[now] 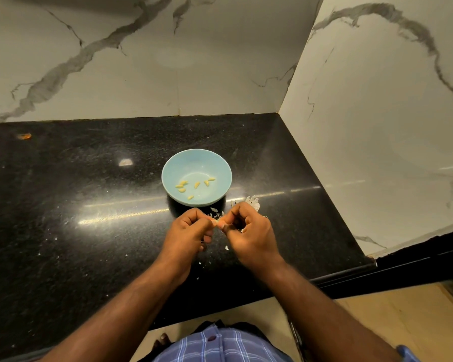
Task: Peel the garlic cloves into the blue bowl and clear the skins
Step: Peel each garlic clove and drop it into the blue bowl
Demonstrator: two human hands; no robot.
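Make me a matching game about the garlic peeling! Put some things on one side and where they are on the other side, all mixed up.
Things:
1. peeled garlic cloves
2. garlic skins
3. garlic clove being peeled
4. blue bowl

Places:
A. on the black countertop, beyond the hands
B. pinched between the left hand and the right hand
C. inside the bowl
D. scattered on the counter near the hands

Pairs: 1-C, 2-D, 3-B, 4-A
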